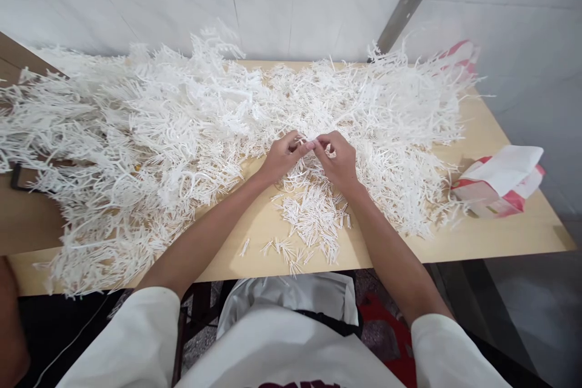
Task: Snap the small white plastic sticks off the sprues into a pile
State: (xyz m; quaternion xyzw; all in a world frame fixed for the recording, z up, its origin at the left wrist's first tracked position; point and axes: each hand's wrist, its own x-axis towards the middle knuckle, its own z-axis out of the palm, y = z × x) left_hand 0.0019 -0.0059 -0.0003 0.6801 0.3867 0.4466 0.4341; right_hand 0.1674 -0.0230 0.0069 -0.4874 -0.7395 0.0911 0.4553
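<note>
A big heap of white plastic branched sprues [150,127] covers most of the wooden table [482,127]. My left hand [284,156] and my right hand [339,160] meet over the middle of the heap, fingertips pinched together on a thin white plastic piece [314,144]. Both hands are closed in a pinch. Below them lies a smaller scatter of short loose white sticks [311,218] near the table's front edge.
A red-and-white plastic bag [498,185] lies on the table at the right. Another red-and-white bag [464,57] sits at the back right by the tiled wall. A silvery-white bag [291,294] hangs open below the table's front edge.
</note>
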